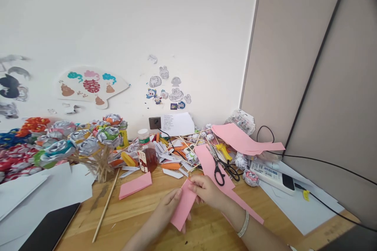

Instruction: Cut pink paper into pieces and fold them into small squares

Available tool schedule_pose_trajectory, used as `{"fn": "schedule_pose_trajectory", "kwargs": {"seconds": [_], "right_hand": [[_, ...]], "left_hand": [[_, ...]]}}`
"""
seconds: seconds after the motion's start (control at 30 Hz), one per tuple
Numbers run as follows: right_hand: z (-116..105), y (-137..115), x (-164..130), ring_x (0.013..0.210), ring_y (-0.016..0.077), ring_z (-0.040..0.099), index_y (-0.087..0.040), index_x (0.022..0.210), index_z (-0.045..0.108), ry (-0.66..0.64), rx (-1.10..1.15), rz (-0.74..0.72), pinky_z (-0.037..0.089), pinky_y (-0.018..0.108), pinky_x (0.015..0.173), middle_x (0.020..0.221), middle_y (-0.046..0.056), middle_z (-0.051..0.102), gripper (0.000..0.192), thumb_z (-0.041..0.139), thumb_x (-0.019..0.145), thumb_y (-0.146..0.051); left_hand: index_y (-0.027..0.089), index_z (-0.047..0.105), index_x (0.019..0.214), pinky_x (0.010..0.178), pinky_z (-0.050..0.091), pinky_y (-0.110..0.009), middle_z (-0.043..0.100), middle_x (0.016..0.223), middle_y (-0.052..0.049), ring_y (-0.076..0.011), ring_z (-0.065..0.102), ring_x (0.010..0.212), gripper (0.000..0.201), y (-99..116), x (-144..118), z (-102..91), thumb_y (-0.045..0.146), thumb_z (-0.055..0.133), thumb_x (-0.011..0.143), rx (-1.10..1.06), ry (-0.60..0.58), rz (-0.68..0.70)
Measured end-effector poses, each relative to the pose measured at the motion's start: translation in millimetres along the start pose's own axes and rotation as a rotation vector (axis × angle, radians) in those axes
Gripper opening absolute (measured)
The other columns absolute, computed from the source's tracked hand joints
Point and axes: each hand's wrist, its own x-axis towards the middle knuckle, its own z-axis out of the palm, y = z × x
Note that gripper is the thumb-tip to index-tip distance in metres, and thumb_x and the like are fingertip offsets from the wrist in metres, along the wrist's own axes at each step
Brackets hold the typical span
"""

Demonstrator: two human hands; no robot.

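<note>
Between my two hands is a folded strip of pink paper (183,211), held tilted above the wooden table. My left hand (171,206) grips its left edge, thumb on top and fingertips showing underneath. At the upper right end, the thumb and fingers of my right hand (204,190) pinch the paper. A second folded pink paper piece (135,185) lies on the table to the left. Black-handled scissors (220,168) rest with open handles on long pink paper strips (206,159), just beyond my right hand.
Paper flowers on sticks (100,141) crowd the left side. A bottle of reddish liquid (146,153) stands near the wall amid paper scraps. A wooden stick (106,206) and a black tablet-like device (50,227) lie at left. A white power strip (272,176) with cables sits at right.
</note>
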Motion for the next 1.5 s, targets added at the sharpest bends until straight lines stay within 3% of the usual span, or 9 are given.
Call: {"fn": "schedule_pose_trajectory", "kwargs": {"seconds": [0.1, 0.27, 0.43, 0.63, 0.93, 1.1, 1.2, 1.3, 1.5], "right_hand": [[2, -3, -3, 0.046, 0.0090, 0.043, -0.018, 0.073, 0.051, -0.038, -0.089, -0.006, 0.031, 0.019, 0.042, 0.052, -0.005, 0.045, 0.028, 0.041, 0.082, -0.042], [2, -5, -3, 0.054, 0.0100, 0.042, -0.018, 0.062, 0.051, 0.024, -0.400, -0.177, 0.029, 0.021, 0.050, 0.057, -0.004, 0.046, 0.025, 0.043, 0.082, -0.031], [-1, -4, 1, 0.051, 0.0092, 0.035, -0.018, 0.054, 0.038, 0.112, -0.351, -0.193, 0.024, 0.022, 0.048, 0.054, -0.005, 0.035, 0.032, 0.040, 0.083, -0.030], [-6, 3, 4, 0.051, 0.0084, 0.027, -0.019, 0.053, 0.028, 0.114, -0.265, -0.176, 0.020, 0.022, 0.047, 0.053, -0.006, 0.027, 0.033, 0.040, 0.082, -0.029], [-8, 12, 10, 0.056, 0.0096, 0.032, -0.017, 0.055, 0.038, 0.248, -0.202, -0.172, 0.024, 0.022, 0.051, 0.057, -0.004, 0.032, 0.031, 0.040, 0.081, -0.033], [-9, 17, 13, 0.056, 0.0094, 0.030, -0.016, 0.059, 0.040, 0.294, -0.080, -0.138, 0.024, 0.022, 0.050, 0.058, -0.004, 0.030, 0.033, 0.040, 0.080, -0.041], [-9, 18, 14, 0.056, 0.0095, 0.031, -0.016, 0.058, 0.040, 0.312, -0.037, -0.130, 0.024, 0.022, 0.051, 0.058, -0.004, 0.032, 0.035, 0.043, 0.078, -0.044], [-9, 19, 13, 0.053, 0.0087, 0.033, -0.017, 0.057, 0.041, 0.244, 0.041, -0.069, 0.025, 0.021, 0.048, 0.057, -0.004, 0.034, 0.035, 0.046, 0.077, -0.046], [-6, 21, 6, 0.041, 0.0071, 0.038, -0.016, 0.057, 0.046, -0.121, 0.114, 0.124, 0.025, 0.019, 0.040, 0.046, -0.005, 0.044, 0.036, 0.048, 0.077, -0.046]], "left_hand": [[0.016, 0.049, 0.076, 0.032, 0.035, -0.018, 0.062, 0.053, -0.002, -0.0125, 0.056, 0.036, 0.045, 2, -1, 1.5, 0.057, 0.030, 0.078, 0.148, 0.026, 0.003], [0.017, 0.050, 0.071, 0.033, 0.031, -0.018, 0.062, 0.057, -0.001, -0.0116, 0.055, 0.038, 0.046, 4, -2, 5.2, 0.057, 0.030, 0.078, 0.276, 0.013, 0.019], [0.015, 0.052, 0.068, 0.043, 0.036, -0.021, 0.060, 0.053, 0.000, -0.0137, 0.054, 0.046, 0.047, 10, 0, -5.7, 0.058, 0.033, 0.076, 0.285, 0.039, 0.001], [0.017, 0.044, 0.052, 0.045, 0.025, -0.021, 0.042, 0.047, 0.005, -0.0096, 0.036, 0.047, 0.045, 10, 4, -13.4, 0.056, 0.040, 0.072, 0.472, 0.246, 0.108], [0.017, 0.039, 0.049, 0.042, 0.019, -0.019, 0.031, 0.046, 0.008, -0.0059, 0.026, 0.043, 0.047, 4, 11, -27.5, 0.060, 0.053, 0.060, 0.205, 0.314, 0.057], [0.017, 0.046, 0.056, 0.047, 0.032, -0.021, 0.040, 0.046, 0.007, -0.0080, 0.038, 0.043, 0.045, 8, 10, -23.3, 0.060, 0.056, 0.057, -0.067, 0.234, -0.050], [0.017, 0.044, 0.053, 0.048, 0.033, -0.021, 0.039, 0.046, 0.007, -0.0080, 0.038, 0.044, 0.046, 8, 10, -24.8, 0.060, 0.060, 0.052, -0.080, 0.291, -0.015], [0.017, 0.040, 0.048, 0.043, 0.025, -0.019, 0.032, 0.045, 0.009, -0.0064, 0.030, 0.043, 0.047, 9, 9, -27.0, 0.061, 0.059, 0.052, -0.013, 0.416, 0.073], [0.017, 0.040, 0.044, 0.042, 0.021, -0.018, 0.033, 0.043, 0.008, -0.0065, 0.029, 0.043, 0.040, 16, 1, -27.2, 0.046, 0.064, 0.055, -0.008, 0.540, 0.122]]}}
